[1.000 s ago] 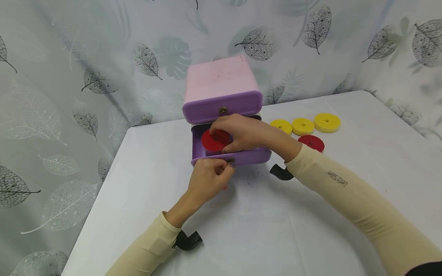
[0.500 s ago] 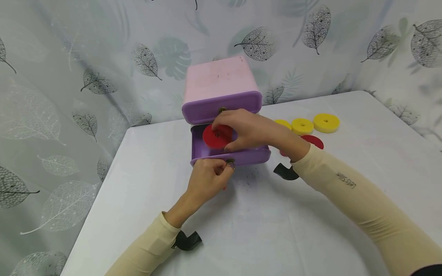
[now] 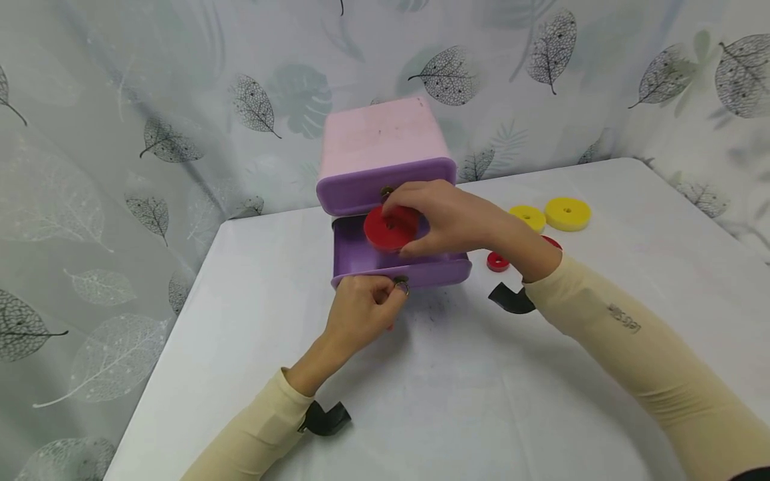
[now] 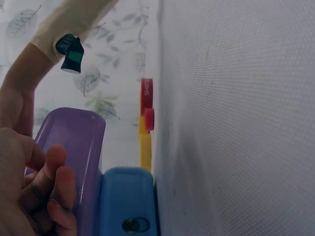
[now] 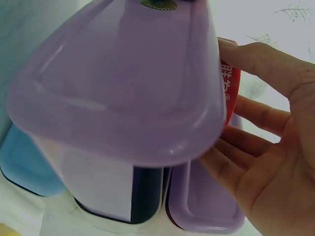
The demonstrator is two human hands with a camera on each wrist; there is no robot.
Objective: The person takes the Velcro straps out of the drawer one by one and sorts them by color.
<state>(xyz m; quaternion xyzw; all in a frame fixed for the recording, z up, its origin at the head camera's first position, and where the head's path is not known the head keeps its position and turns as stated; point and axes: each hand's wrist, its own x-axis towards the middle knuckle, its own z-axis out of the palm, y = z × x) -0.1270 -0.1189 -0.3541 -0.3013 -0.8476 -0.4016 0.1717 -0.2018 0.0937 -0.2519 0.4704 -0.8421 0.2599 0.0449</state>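
Observation:
In the head view a pink drawer box [image 3: 379, 130] stands with its middle purple drawer [image 3: 355, 247] pulled out. My right hand [image 3: 448, 217] pinches a red disc [image 3: 391, 230] with a small centre hole, between thumb and fingers, over that drawer. White print shows on the rim of the red disc [image 5: 231, 91] in the right wrist view, where part of it is hidden behind the upper purple drawer front [image 5: 123, 83]. My left hand [image 3: 363, 307] holds the metal ring pull [image 3: 402, 287] of the pulled-out drawer.
Yellow discs [image 3: 568, 214] lie on the white table [image 3: 457, 401] right of the box. A small red disc [image 3: 498, 261] and a larger, partly covered one sit near my right forearm. A shut blue drawer [image 4: 127, 196] shows below the purple one.
My right hand has lifted the red disc up and to the right within the drawer opening. The left hand has stayed at the ring pull.

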